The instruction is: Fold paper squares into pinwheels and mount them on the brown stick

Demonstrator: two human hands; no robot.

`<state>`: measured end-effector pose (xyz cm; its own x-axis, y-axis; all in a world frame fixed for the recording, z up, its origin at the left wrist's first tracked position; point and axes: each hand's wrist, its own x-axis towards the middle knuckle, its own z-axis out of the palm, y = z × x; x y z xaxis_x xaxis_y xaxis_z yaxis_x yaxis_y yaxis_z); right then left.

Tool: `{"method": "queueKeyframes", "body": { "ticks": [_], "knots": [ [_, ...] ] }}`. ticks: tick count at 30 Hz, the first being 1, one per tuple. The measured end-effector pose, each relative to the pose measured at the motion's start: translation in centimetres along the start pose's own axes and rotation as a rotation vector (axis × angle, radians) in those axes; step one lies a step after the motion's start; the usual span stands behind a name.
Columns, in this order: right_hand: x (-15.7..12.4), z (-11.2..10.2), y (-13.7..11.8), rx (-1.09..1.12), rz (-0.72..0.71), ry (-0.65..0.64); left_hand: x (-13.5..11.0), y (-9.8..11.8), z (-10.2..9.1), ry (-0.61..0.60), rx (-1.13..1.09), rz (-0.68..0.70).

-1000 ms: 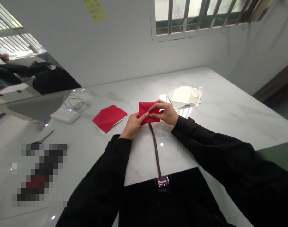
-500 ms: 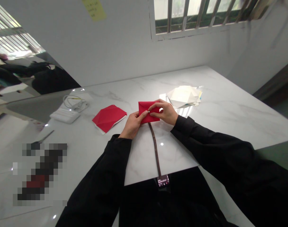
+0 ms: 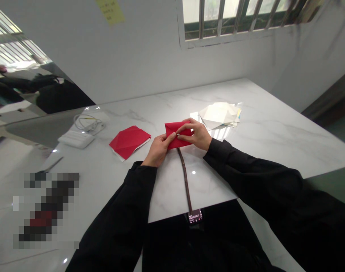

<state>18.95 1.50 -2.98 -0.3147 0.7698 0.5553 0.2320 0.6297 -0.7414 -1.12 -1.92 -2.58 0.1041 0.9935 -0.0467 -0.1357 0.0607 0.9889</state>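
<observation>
A small folded red paper (image 3: 172, 130) is held just above the white marble table (image 3: 263, 132) between both my hands. My left hand (image 3: 158, 149) pinches its lower left corner, thumb on top. My right hand (image 3: 196, 134) grips its right side, fingers curled over the upper edge. A second folded red paper (image 3: 129, 141) lies flat on the table to the left of my left hand. A dark strap (image 3: 185, 179) runs from under the held paper toward my body.
A pile of cream folded papers (image 3: 219, 115) lies right of my right hand. A white box (image 3: 75, 139) and a coiled white cable (image 3: 89, 123) sit at the far left. A small device (image 3: 195, 217) hangs at the table's near edge.
Both hands and the held red paper stay almost where they were; the view has shifted slightly. The grip looks the same.
</observation>
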Motion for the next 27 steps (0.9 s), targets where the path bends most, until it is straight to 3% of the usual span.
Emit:
{"method": "queueKeyframes", "body": {
  "ticks": [16,27],
  "knots": [
    [0.14,-0.23,-0.42,-0.196,-0.103,0.024,0.13,-0.29,0.12,0.063,0.076,0.021],
    [0.38,-0.09,-0.35,-0.103,0.008,0.126,0.02,-0.2,0.22,0.062,0.115,0.019]
  ]
}}
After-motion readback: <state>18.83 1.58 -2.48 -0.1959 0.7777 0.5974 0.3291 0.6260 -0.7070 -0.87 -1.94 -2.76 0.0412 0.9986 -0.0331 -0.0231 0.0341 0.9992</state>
